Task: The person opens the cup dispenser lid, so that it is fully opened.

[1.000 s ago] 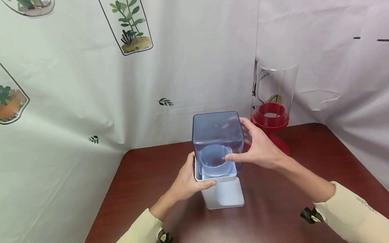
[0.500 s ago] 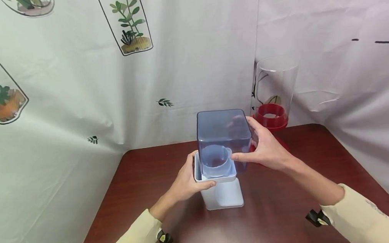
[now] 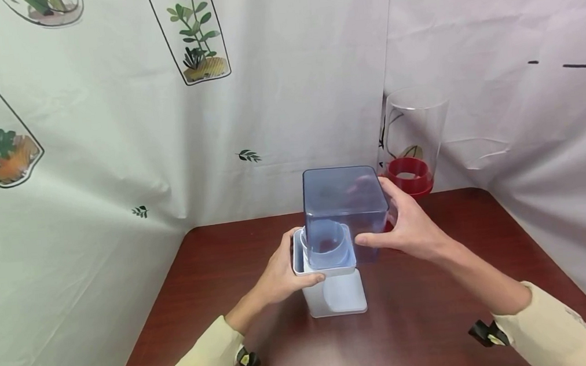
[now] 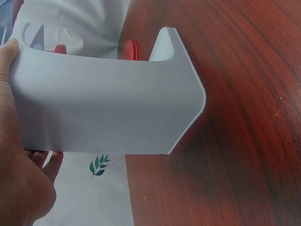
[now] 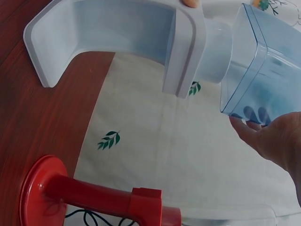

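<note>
Head view is the clearest: in the centre of the frame the right hand point(image 3: 411, 232) holds a see-through blue box point(image 3: 345, 193), the thumb on its near side and the other fingers at its right wall. Lower and more to the left, the left hand point(image 3: 279, 268) grips the upper part of a white stand point(image 3: 316, 298), which seems to be upright on the table point(image 3: 415, 323).

The box is not in line with the stand; it is set toward the right of the frame, so the round collar point(image 5: 217, 52) appears a little past its left wall. From this, I think, comes the main danger: if the box is lowered in such position, its edge could catch on the collar, or push the stand to one side. In the right wrist view, at upper right, box and collar are very near, but I cannot tell if they touch. The right fingertips press on a smooth wall, therefore the box may slip or turn. Another risk lies at the right of the frame: the red holder point(image 5: 96, 192) with the tall clear cylinder point(image 3: 419, 125) is near the right hand, and a wide movement to that side could knock it down
</note>
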### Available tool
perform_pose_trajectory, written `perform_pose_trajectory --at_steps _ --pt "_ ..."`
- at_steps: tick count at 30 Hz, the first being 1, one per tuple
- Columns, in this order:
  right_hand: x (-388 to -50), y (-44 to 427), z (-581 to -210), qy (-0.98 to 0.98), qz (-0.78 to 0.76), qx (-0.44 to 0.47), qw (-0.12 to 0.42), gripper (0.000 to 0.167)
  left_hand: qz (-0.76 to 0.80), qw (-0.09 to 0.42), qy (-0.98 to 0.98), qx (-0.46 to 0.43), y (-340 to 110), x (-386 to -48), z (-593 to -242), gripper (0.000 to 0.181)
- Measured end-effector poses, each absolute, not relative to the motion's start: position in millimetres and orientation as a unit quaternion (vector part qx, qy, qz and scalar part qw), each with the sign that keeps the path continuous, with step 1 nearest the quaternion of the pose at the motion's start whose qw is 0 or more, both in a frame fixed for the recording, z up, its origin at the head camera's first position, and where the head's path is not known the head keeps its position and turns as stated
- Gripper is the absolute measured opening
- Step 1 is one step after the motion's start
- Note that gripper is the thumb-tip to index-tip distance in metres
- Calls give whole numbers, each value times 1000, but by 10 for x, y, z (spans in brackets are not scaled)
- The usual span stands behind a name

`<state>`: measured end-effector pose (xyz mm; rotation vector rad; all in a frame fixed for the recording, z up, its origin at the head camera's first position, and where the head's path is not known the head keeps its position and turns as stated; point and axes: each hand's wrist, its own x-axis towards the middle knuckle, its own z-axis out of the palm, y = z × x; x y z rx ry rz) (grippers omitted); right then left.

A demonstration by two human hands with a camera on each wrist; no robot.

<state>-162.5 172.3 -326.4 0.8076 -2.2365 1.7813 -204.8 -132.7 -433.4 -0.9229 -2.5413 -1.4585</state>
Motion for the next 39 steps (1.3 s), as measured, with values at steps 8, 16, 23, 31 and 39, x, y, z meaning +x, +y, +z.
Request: perform_pose_trajectory --at_steps 8,16,23,31,39 --pt "-1618 1842 -3293 -749 603 260 87 89 -479 44 -824 -300 -1325 -2063 -4362 104" --pt "-1572 1982 -3336 -747 605 260 88 88 -486 39 -818 -304 -1316 -2065 -4379 104" --pt "-1559 2080 -3389 -748 600 263 112 93 -486 39 -819 -303 -1318 -2058 -4362 104" --pt "-1539 2201 -3406 -762 583 249 133 94 -479 36 -824 -301 -1331 -2064 -4357 104" --pt "-1491 2322 -3445 -770 572 238 155 91 -480 39 -822 -304 -1333 -2064 -4361 105"
